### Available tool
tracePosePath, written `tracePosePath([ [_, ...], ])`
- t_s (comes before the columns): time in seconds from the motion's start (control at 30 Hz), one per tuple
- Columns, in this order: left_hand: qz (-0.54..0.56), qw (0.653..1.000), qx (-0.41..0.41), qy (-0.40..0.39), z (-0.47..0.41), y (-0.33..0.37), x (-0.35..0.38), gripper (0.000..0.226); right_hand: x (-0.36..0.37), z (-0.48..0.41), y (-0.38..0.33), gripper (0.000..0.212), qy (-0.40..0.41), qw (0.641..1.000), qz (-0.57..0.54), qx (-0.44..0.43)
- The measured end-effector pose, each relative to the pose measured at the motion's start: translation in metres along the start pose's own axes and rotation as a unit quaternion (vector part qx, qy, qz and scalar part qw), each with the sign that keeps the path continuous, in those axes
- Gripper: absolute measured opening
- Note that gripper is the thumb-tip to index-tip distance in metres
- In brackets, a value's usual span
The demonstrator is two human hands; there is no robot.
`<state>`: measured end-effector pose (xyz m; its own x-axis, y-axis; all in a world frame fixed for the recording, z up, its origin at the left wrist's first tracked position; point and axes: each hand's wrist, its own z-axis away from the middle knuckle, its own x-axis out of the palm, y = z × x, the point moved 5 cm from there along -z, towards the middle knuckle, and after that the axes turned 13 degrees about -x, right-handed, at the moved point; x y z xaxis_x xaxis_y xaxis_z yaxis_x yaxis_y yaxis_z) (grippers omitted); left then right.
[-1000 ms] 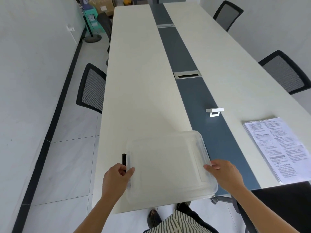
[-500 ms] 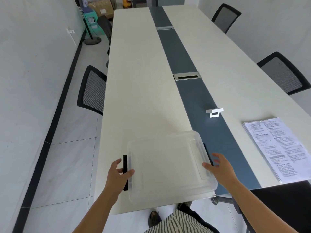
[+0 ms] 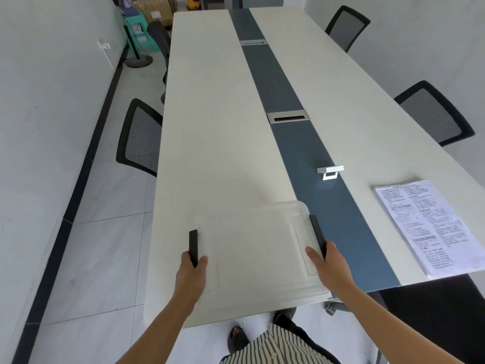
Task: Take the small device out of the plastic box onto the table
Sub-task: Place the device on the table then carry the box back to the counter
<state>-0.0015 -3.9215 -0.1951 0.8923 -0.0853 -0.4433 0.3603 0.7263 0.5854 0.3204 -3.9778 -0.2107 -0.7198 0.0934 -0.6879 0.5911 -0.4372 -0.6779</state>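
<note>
Here, both black side latches of the plastic box [image 3: 258,248] stand swung outward, whereas a second earlier they lay folded against its walls under the fingers. The left hand [image 3: 190,274] pinches the lower end of the left latch [image 3: 193,246] between thumb and fingers; half a second ago this grip was only closing on it. The right hand [image 3: 328,266] likewise holds the lower end of the right latch [image 3: 317,236], thumb on the lid side, where before its fingers were spread just short of the box edge. The box has stayed in place, lid on, at the near end of the counter [image 3: 217,143], its right edge meeting the dark central strip [image 3: 296,143]. The translucent lid hides the contents, so the small device cannot be made out.

The counter is long and cream-coloured, with the strip running down its length. Two metal cable ports [image 3: 287,116] are set in the strip, and a small raised metal bracket [image 3: 330,172] stands beyond the box. A printed paper stack [image 3: 430,227] lies at the right edge, well apart from the box. Black mesh chairs [image 3: 141,137] line both sides. The floor is pale tile, the walls white, and cardboard boxes [image 3: 154,9] stand at the far left corner.
</note>
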Motion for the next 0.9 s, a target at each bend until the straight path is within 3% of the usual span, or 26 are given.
tracePosePath([
  [0.23,-0.051,0.998,0.027,0.028,0.008,-0.004,0.003,0.013,0.003,0.008,-0.006,0.030,0.012,0.997,0.071,-0.026],
  [0.5,-0.093,0.993,0.062,0.049,0.022,0.000,-0.002,0.020,0.000,0.017,-0.015,0.044,-0.004,0.994,0.103,-0.045],
  [0.7,-0.026,0.992,0.089,0.085,0.055,-0.001,-0.042,0.018,-0.020,0.033,-0.035,0.030,-0.012,0.995,0.041,-0.092],
  [0.9,0.123,0.985,0.000,0.121,0.100,-0.059,-0.071,0.025,-0.019,0.045,-0.068,0.035,-0.093,0.984,-0.088,-0.123],
])
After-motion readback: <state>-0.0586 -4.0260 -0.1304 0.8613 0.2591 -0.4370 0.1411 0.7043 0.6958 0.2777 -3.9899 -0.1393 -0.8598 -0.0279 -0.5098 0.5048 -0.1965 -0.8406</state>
